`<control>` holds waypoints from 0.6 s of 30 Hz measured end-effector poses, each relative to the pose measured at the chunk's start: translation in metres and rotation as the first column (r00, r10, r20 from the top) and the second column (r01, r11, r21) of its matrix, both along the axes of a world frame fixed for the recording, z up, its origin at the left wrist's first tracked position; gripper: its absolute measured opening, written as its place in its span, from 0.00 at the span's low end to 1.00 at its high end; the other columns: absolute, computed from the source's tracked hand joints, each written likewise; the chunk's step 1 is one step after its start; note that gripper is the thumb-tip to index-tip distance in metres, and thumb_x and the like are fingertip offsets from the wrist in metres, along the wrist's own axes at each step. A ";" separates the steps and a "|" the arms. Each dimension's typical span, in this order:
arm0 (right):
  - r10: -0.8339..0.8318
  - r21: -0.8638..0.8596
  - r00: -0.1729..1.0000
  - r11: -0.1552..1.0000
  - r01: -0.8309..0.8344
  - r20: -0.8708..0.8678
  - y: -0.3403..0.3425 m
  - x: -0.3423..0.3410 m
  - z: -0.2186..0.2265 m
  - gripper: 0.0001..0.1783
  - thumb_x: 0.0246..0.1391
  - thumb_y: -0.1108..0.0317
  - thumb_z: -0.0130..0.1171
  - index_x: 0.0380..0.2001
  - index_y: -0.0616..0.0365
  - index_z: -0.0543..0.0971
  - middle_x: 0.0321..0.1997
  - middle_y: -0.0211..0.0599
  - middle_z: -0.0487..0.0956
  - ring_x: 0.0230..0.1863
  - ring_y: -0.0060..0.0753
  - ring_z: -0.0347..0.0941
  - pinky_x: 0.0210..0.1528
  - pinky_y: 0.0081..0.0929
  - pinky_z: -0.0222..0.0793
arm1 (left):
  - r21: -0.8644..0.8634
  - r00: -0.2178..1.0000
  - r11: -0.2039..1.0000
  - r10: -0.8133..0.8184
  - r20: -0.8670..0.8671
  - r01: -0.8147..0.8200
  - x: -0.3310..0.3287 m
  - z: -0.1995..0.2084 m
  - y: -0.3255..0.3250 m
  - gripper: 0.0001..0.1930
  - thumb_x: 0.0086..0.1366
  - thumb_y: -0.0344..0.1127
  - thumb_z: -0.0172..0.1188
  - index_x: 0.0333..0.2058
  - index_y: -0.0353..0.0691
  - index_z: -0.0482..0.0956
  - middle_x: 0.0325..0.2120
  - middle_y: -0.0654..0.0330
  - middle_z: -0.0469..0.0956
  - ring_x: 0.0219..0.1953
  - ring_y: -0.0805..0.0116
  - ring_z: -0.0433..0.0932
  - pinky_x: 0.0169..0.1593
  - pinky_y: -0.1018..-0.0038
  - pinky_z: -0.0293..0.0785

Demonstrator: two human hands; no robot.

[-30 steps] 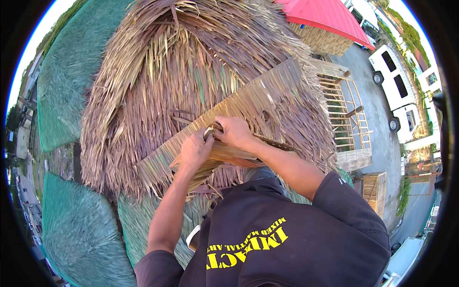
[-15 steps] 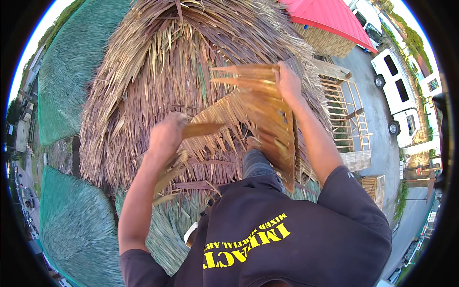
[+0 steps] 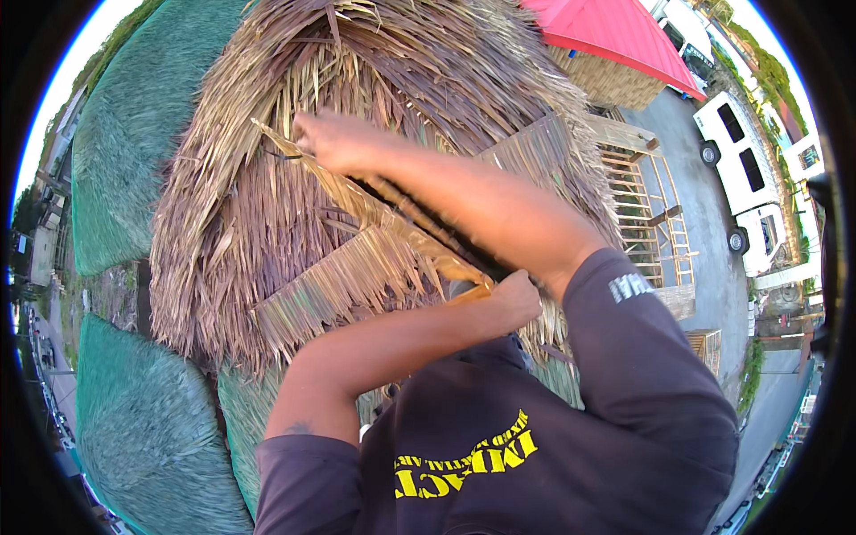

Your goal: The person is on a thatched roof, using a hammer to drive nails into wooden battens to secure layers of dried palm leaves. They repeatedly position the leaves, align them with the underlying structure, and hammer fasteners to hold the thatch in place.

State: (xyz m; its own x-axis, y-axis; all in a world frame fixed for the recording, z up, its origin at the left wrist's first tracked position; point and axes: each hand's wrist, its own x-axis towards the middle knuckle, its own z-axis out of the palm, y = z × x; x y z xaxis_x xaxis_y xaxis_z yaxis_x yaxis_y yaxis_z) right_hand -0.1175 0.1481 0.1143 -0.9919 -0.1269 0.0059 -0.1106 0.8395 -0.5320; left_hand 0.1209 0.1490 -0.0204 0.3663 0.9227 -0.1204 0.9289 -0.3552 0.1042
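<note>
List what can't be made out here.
Head view, right hand: finger detail lost to motion blur.
Head view, left hand: most fingertips hidden behind the hand itself.
Head view, laid leaf panel: middle hidden by right forearm and held leaves.
Head view, thatched roof: far part cut by upper edge.

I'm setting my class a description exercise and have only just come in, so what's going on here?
A person in a dark shirt is handling a dried-leaf panel above a thatched roof. The left hand is closed at its lower end; the right hand, reaching across to the left, is at the upper end, too blurred to judge its grip. A second leaf panel lies slantwise on the thatch, partly hidden behind the arms.
</note>
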 end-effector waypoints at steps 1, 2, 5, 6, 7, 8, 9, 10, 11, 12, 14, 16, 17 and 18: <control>-0.012 -0.023 0.999 1.000 0.013 0.038 0.000 -0.006 -0.015 0.19 0.72 0.58 0.46 0.56 0.61 0.66 0.53 0.53 0.73 0.50 0.48 0.76 0.54 0.44 0.75 | -0.005 1.000 1.000 -0.012 0.023 0.012 0.000 -0.010 0.008 0.06 0.64 0.36 0.59 0.37 0.47 0.84 0.32 0.64 0.83 0.40 0.64 0.84 0.50 0.62 0.76; -0.027 -0.026 0.997 0.999 0.029 0.076 -0.004 -0.013 -0.033 0.19 0.71 0.59 0.48 0.53 0.64 0.67 0.48 0.53 0.72 0.43 0.41 0.75 0.42 0.35 0.79 | -0.010 0.998 1.000 -0.025 0.054 0.025 -0.001 -0.021 0.015 0.07 0.64 0.36 0.59 0.39 0.47 0.83 0.34 0.63 0.83 0.42 0.64 0.83 0.51 0.62 0.75; 0.078 -0.053 0.995 0.996 -0.075 0.060 -0.020 -0.013 -0.094 0.21 0.69 0.61 0.52 0.54 0.66 0.65 0.44 0.53 0.72 0.31 0.36 0.72 0.25 0.22 0.76 | -0.010 0.989 0.998 -0.064 0.134 0.065 0.002 -0.050 0.030 0.10 0.65 0.37 0.57 0.44 0.48 0.81 0.40 0.61 0.81 0.47 0.65 0.81 0.55 0.63 0.73; 0.087 0.080 0.993 0.992 -0.094 0.079 -0.027 -0.013 -0.114 0.20 0.68 0.63 0.52 0.55 0.66 0.65 0.43 0.52 0.72 0.29 0.35 0.72 0.25 0.22 0.76 | -0.004 0.984 0.997 -0.074 0.160 0.076 0.003 -0.058 0.035 0.11 0.66 0.37 0.57 0.46 0.48 0.81 0.42 0.61 0.81 0.49 0.65 0.80 0.56 0.63 0.72; 0.105 0.194 0.993 0.974 -0.114 0.057 -0.033 -0.012 -0.133 0.20 0.68 0.65 0.53 0.55 0.66 0.65 0.42 0.51 0.72 0.28 0.35 0.71 0.26 0.22 0.76 | 0.004 0.979 0.996 -0.085 0.184 0.086 0.005 -0.064 0.039 0.13 0.66 0.37 0.56 0.48 0.48 0.80 0.44 0.60 0.80 0.50 0.65 0.79 0.57 0.63 0.71; 0.118 0.190 0.993 0.975 -0.119 0.015 -0.033 -0.011 -0.148 0.20 0.67 0.67 0.54 0.55 0.66 0.65 0.42 0.51 0.72 0.28 0.34 0.71 0.25 0.21 0.75 | 0.013 0.973 0.996 -0.093 0.210 0.093 0.004 -0.067 0.041 0.14 0.67 0.37 0.56 0.50 0.48 0.79 0.46 0.59 0.79 0.52 0.65 0.78 0.59 0.63 0.70; 0.123 0.186 0.992 0.976 -0.116 -0.026 -0.029 -0.011 -0.159 0.20 0.65 0.69 0.55 0.56 0.66 0.65 0.42 0.51 0.72 0.27 0.34 0.71 0.25 0.20 0.74 | 0.027 0.967 0.994 -0.107 0.233 0.103 0.001 -0.068 0.039 0.15 0.67 0.37 0.55 0.52 0.48 0.78 0.49 0.59 0.79 0.54 0.65 0.77 0.60 0.63 0.70; 0.131 0.210 0.991 0.969 -0.130 0.010 -0.022 -0.012 -0.166 0.20 0.64 0.70 0.55 0.56 0.65 0.65 0.42 0.50 0.72 0.27 0.34 0.70 0.24 0.19 0.73 | 0.047 0.961 0.993 -0.113 0.254 0.104 -0.008 -0.066 0.035 0.16 0.67 0.37 0.55 0.53 0.48 0.78 0.51 0.58 0.78 0.55 0.65 0.77 0.61 0.63 0.69; 0.094 0.069 0.992 0.993 -0.100 0.081 -0.009 -0.017 -0.168 0.21 0.63 0.72 0.57 0.55 0.65 0.65 0.42 0.50 0.72 0.27 0.34 0.70 0.25 0.19 0.73 | 0.065 0.957 0.994 -0.106 0.271 0.091 -0.019 -0.061 0.030 0.18 0.68 0.38 0.54 0.55 0.48 0.77 0.53 0.58 0.78 0.57 0.65 0.76 0.62 0.63 0.68; 0.084 -0.055 0.966 0.996 -0.073 0.244 0.009 -0.020 -0.168 0.21 0.61 0.73 0.58 0.55 0.64 0.65 0.43 0.50 0.72 0.28 0.34 0.70 0.26 0.20 0.73 | 0.087 0.951 0.994 -0.093 0.295 0.071 -0.034 -0.056 0.021 0.19 0.68 0.38 0.54 0.57 0.48 0.76 0.55 0.57 0.77 0.59 0.65 0.75 0.63 0.63 0.67; 0.074 -0.116 0.926 0.993 -0.033 0.371 0.047 -0.018 -0.161 0.24 0.58 0.73 0.61 0.54 0.63 0.64 0.45 0.48 0.73 0.31 0.33 0.70 0.29 0.26 0.72 | 0.119 0.956 0.988 0.057 0.286 -0.095 -0.078 -0.041 -0.009 0.22 0.69 0.38 0.53 0.61 0.48 0.75 0.59 0.56 0.76 0.62 0.66 0.74 0.66 0.64 0.66; 0.091 -0.027 0.926 0.996 -0.087 0.367 0.058 -0.013 -0.154 0.26 0.56 0.73 0.62 0.54 0.64 0.63 0.44 0.49 0.74 0.33 0.34 0.71 0.31 0.30 0.73 | 0.068 0.953 0.962 0.250 0.173 -0.265 -0.119 -0.031 -0.034 0.25 0.71 0.38 0.49 0.66 0.46 0.67 0.68 0.55 0.66 0.68 0.66 0.66 0.68 0.62 0.62; 0.097 0.013 0.933 0.994 -0.108 0.348 0.059 -0.010 -0.150 0.27 0.55 0.74 0.62 0.54 0.64 0.62 0.44 0.49 0.74 0.33 0.35 0.71 0.32 0.32 0.74 | 0.185 0.971 0.955 0.240 -0.022 -0.232 -0.140 -0.029 -0.037 0.24 0.70 0.37 0.50 0.64 0.44 0.69 0.64 0.52 0.69 0.67 0.62 0.68 0.69 0.61 0.62; 0.143 -0.088 0.876 0.989 -0.115 0.461 0.053 -0.009 -0.146 0.32 0.53 0.73 0.64 0.56 0.66 0.59 0.44 0.52 0.74 0.35 0.39 0.74 0.33 0.34 0.74 | 0.181 0.935 0.962 0.249 -0.253 -0.207 -0.156 -0.030 -0.032 0.23 0.69 0.36 0.50 0.61 0.41 0.71 0.60 0.49 0.73 0.65 0.59 0.70 0.70 0.60 0.62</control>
State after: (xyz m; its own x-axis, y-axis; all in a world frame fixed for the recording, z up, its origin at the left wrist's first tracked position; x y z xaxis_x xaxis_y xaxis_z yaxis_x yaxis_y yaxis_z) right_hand -0.1264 0.2015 -0.0318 -0.8570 -0.2674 -0.4404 0.0554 0.8020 -0.5947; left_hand -0.0347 0.1168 -0.0499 0.1170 0.9923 -0.0403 0.9721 -0.1228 -0.2000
